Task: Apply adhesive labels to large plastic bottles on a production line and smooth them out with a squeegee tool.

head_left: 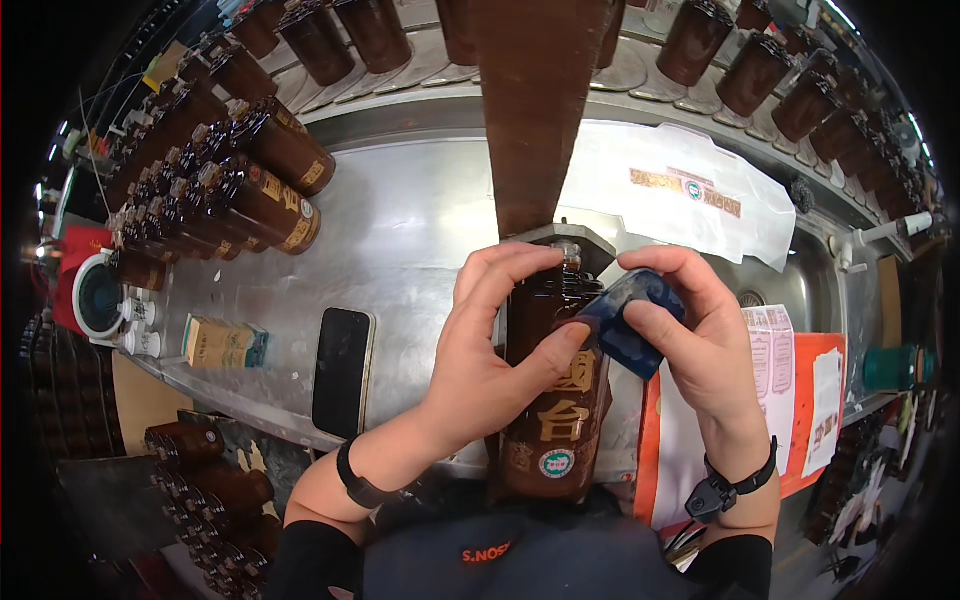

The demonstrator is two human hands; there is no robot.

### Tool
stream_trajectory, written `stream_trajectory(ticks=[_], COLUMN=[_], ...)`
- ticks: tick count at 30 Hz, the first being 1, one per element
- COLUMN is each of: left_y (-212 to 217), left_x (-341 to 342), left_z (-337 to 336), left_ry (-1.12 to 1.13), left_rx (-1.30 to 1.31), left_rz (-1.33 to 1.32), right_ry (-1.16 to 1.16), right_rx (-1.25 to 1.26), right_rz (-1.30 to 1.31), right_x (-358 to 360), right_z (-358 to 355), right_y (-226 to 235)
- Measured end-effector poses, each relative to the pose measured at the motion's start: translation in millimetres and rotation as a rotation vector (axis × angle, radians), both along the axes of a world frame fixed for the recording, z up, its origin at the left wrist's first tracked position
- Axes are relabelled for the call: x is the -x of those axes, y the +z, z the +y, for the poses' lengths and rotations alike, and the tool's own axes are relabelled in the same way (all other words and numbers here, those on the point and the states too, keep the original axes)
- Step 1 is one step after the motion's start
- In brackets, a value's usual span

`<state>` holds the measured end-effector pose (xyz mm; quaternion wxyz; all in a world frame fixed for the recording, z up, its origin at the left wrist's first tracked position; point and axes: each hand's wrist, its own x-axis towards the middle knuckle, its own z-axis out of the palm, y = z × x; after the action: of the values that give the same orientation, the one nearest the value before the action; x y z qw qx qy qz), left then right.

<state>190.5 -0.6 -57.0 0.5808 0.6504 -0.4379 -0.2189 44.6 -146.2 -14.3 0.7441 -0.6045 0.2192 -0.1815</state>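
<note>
A dark brown glass bottle (pixel 540 425) with gold lettering and a small round green-and-red label lies in front of me, its neck pointing away. My left hand (pixel 505 335) is curled round its upper left side, fingertips at the neck and thumb across the front. Pinched between the thumb and fingers of my right hand (pixel 685 330) is a flat blue pad (pixel 640 320), perhaps a squeegee. Its left edge meets the bottle's shoulder, close to my left thumb. Whatever lies beneath the pad is hidden.
Several matching bottles (pixel 270 200) stand on the left of the metal table (pixel 400 210). A phone (pixel 342 370) and a small carton (pixel 225 342) lie nearer. Label sheets (pixel 680 190) rest at the back right, beside a sink (pixel 810 285). A brown post (pixel 530 110) rises behind the bottle.
</note>
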Motion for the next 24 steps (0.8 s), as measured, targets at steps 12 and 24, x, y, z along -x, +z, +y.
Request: stream_trajectory(ticks=[12,24], left_y=[-2,2], left_x=[-3,-2], left_z=[-7,-11], left_ry=[0.002,-0.05], left_rx=[0.026,0.009], left_rz=[0.025,0.344], right_ry=[-0.16,-0.262], right_rx=[0.001,-0.028], right_rz=[-0.034,-0.025], right_x=[0,6], right_z=[-9,-7], right_y=[-8,-4])
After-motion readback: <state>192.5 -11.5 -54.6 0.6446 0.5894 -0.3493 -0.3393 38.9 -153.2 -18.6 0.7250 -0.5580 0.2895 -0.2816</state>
